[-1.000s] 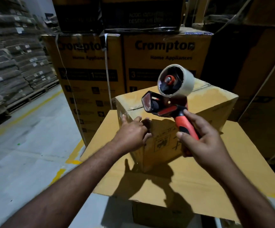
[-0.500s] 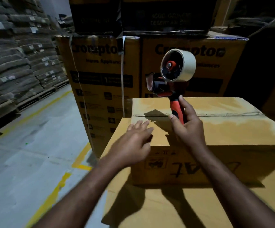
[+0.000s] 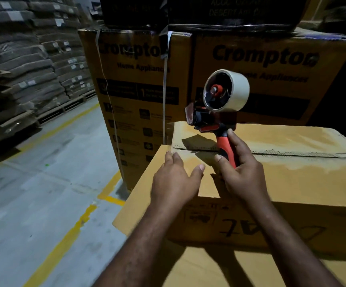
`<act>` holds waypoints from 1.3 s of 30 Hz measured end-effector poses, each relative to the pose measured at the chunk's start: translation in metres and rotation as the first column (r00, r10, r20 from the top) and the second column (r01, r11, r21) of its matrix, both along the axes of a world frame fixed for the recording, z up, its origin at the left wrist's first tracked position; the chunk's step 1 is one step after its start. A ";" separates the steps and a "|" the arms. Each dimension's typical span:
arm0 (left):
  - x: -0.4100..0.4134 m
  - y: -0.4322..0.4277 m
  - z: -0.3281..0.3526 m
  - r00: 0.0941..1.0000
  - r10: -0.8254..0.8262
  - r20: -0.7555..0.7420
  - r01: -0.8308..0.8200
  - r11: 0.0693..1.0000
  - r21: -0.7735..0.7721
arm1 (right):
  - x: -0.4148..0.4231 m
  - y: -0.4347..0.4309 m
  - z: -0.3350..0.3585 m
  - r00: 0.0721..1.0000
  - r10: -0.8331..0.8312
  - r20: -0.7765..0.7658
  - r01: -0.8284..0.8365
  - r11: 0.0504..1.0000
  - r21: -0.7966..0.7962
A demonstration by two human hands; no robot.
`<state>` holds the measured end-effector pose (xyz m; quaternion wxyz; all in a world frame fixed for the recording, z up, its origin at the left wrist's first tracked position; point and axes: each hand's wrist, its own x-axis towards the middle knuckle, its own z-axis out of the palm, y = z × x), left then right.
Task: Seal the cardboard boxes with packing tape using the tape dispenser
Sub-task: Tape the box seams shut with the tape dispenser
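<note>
Gripping tape dispenser handle in right hand, laying left hand open-fingered on cardboard box; reading "Crompton Home Appliances" on cartons behind.

Grey concrete warehouse floor crossed by yellow lines, stacked Crompton cartons standing on it, bundled flat cardboard on wooden pallets at left, large cardboard box bearing a smaller cardboard box.
</note>
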<state>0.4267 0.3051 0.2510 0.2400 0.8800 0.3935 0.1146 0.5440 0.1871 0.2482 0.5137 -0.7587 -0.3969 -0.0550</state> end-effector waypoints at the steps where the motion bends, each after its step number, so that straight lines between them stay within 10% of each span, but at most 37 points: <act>1: 0.002 0.004 0.001 1.000 0.011 0.000 -0.011 1.000 -0.017 | 0.000 0.000 0.000 1.000 0.009 0.006 -0.009 1.000 -0.011; 18: 0.056 0.081 0.008 0.990 0.130 0.062 -0.112 0.965 -0.236 | 0.002 -0.003 0.004 0.997 0.059 -0.043 -0.061 0.997 -0.052; 23: 0.061 0.083 0.004 0.987 0.152 0.060 -0.161 0.969 0.187 | 0.002 -0.006 0.004 0.989 0.065 -0.134 -0.066 0.998 -0.004; 39: 0.090 0.139 -0.008 0.874 0.217 0.434 0.084 0.814 -0.575 | 0.002 -0.003 0.002 0.990 0.052 -0.129 -0.058 0.997 -0.041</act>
